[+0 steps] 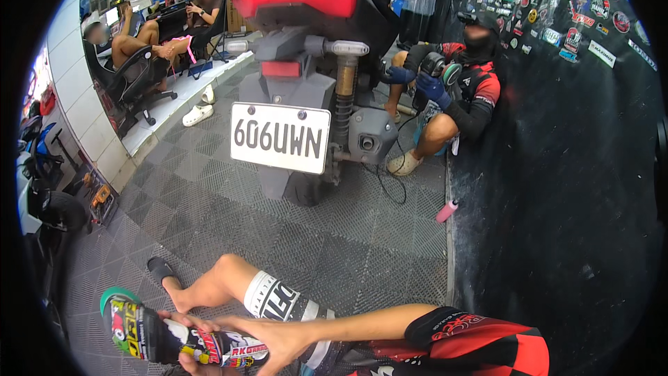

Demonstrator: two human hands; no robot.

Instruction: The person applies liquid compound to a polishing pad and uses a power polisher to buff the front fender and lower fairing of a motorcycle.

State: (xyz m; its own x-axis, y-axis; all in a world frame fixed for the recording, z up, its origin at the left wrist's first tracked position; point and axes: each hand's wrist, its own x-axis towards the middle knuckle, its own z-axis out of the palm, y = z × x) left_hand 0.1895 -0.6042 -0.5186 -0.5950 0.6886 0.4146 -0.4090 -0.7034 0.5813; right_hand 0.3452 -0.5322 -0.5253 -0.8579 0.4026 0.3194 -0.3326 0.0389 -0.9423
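A sticker-covered power polisher with a green foam pad lies across my lap at the lower left, its pad end pointing left. My right hand wraps around the rear of its body. At the bottom edge, my left hand grips the middle of it and is partly hidden by the tool. Beyond my bent bare leg stands a motorcycle, seen from behind, with a red tail section, a licence plate, a rear shock absorber and an exhaust end.
To the right, a masked co-worker with blue gloves squats holding another polisher. A power cord and a pink bottle lie on the grey floor tiles. A black stickered wall borders the right. Two people sit at the back left.
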